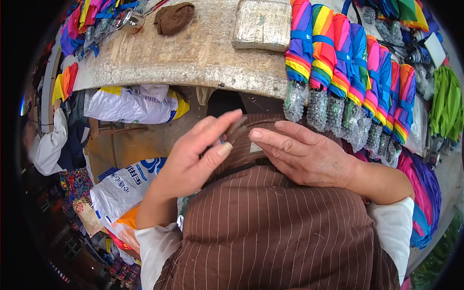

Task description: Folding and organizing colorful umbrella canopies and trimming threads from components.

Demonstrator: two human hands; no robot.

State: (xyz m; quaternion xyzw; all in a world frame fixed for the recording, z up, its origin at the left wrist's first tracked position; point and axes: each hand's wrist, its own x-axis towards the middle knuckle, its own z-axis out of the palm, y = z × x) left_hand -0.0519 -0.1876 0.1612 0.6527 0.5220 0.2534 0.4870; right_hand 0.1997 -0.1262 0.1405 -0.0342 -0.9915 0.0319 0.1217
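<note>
- at the far left of the work surface [145,58], find a bunch of bright folded umbrellas [92,19].
- below the near edge on the left, see a white plastic bag [128,108], well apart from both hands.
- above, back from the near edge, note a shiny metal vessel [129,20] and a crumpled brown cloth [174,18].
- next, see the left hand [193,152] just off the near edge, raised over a striped brown apron [285,222], fingers bent, thumb reaching forward; cannot tell about any grasp (blurred there, with something dark and tiny beside the thumb).
- could lose any small thing there onto the apron through a loose pinch.
- farther back, mark a pale worn block [262,24], just beside the umbrella row.
- see the right hand [311,157] facing the left, fingers straight, released, gripping nothing visible.
- at the right end, find rainbow umbrellas [324,55] strapped side by side, bubble wrap [316,113] around their ends, jutting past the near edge.
- could snag that wrap, or drag an umbrella off the edge, by swinging the right forearm outward; blame the overhang.
- farthest right, see a green umbrella [445,104].
</note>
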